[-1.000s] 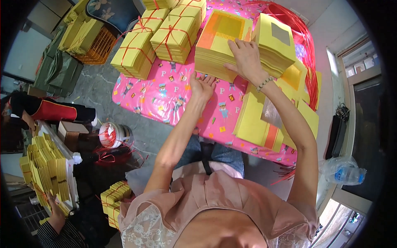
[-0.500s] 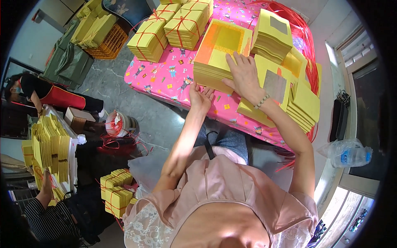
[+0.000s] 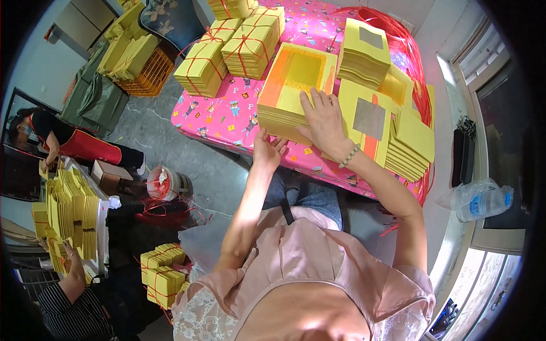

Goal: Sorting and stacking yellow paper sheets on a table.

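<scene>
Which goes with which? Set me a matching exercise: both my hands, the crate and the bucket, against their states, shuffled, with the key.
Things:
1. Right hand
2. Left hand
3. Crate
4. Bucket

States:
A. White, with red strands in it
B. Palm up, at the big yellow stack's near edge
C. Orange, bearing yellow pieces
D. Lying on top of the big yellow stack

Pairs: 1-D, 2-B, 3-C, 4-A

Orange lattice crate (image 3: 152, 74): stands on grey floor (image 3: 145, 124). Dark green sheeting (image 3: 94, 98): lies beside the crate. White bucket (image 3: 183, 184): stands near a small brown box (image 3: 109, 180). Clear plastic bottle (image 3: 483, 207), blue-labelled: lies beside the window (image 3: 506, 131).
</scene>
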A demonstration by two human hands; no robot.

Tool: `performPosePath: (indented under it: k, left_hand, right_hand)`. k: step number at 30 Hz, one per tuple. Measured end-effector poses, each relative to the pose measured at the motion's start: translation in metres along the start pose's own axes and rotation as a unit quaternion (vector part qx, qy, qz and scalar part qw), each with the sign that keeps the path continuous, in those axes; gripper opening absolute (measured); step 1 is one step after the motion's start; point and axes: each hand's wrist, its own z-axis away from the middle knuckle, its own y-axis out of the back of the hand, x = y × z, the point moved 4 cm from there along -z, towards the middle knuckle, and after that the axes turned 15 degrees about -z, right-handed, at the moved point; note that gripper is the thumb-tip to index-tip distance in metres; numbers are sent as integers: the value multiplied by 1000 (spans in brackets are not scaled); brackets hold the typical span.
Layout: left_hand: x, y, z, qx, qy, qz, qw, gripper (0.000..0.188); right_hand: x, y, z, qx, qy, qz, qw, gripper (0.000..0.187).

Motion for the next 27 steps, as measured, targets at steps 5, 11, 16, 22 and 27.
performPosePath:
  k: [5, 11, 16, 22, 27]
  left_hand:
    - [-1, 8, 0, -36, -11, -12, 999, 50]
    - [2, -4, 9, -25, -41, -1, 999, 50]
    - [2, -4, 20, -19, -38, 15, 999, 42]
    - [25, 16, 23, 98, -179, -130, 970, 41]
    - [85, 22, -15, 32, -270, -277, 921, 68]
  right_hand:
    - [3, 3, -1, 7, 16, -13, 1000, 83]
    - [4, 5, 1, 11, 8, -14, 1000, 81]
    - [8, 5, 3, 14, 25, -39, 999, 79]
    - [40, 22, 8, 5, 43, -182, 982, 62]
    - [75, 35, -1, 43, -34, -295, 954, 54]
